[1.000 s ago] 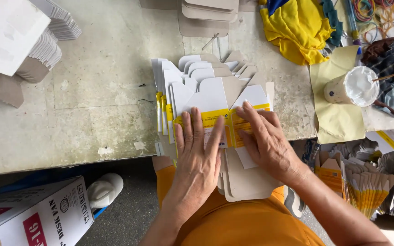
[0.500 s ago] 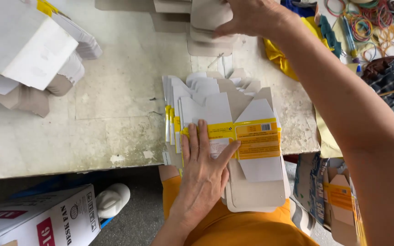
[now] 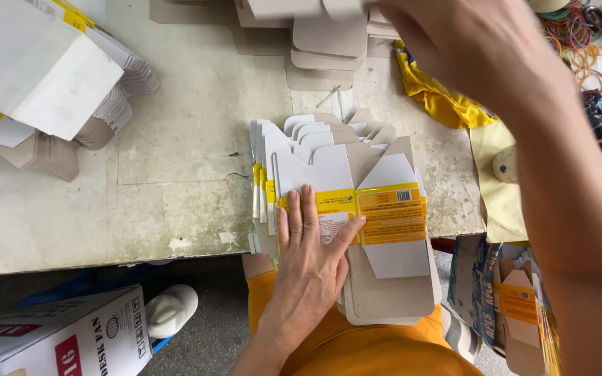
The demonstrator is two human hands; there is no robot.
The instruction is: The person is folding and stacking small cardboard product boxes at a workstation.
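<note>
The left hand (image 3: 313, 259) lies flat, palm down and fingers spread, on a fanned stack of flattened cartons (image 3: 346, 202) — white and grey card with a yellow band across the middle. The stack sits at the near edge of the worn stone tabletop (image 3: 175, 174), its near end hanging past the edge over the person's orange-clad lap (image 3: 377, 351). The hand grips nothing; it only presses the top sheets down, thumb angled out to the right over the yellow band.

The right hand (image 3: 468, 49) is stretched to the far side of the table, its forearm crossing the right of the view. Its fingertips touch a pile of plain grey card blanks (image 3: 322, 42) at the far edge; whether the fingers have closed on a sheet I cannot tell, since they run out of the top of the view and are blurred. The two hands are well apart.

Just right of the blanks lies a crumpled yellow cloth (image 3: 440, 97), and far right a scatter of coloured rubber bands (image 3: 580, 42). At far left a bundle of folded white cartons (image 3: 43, 69) rests on the table. Below the table's near edge, at left, stands a white cardboard box (image 3: 57, 341) on the floor, with a white shoe (image 3: 172, 310) beside it. At near right, more yellow-banded cartons (image 3: 517, 306) stand upright in a holder.
</note>
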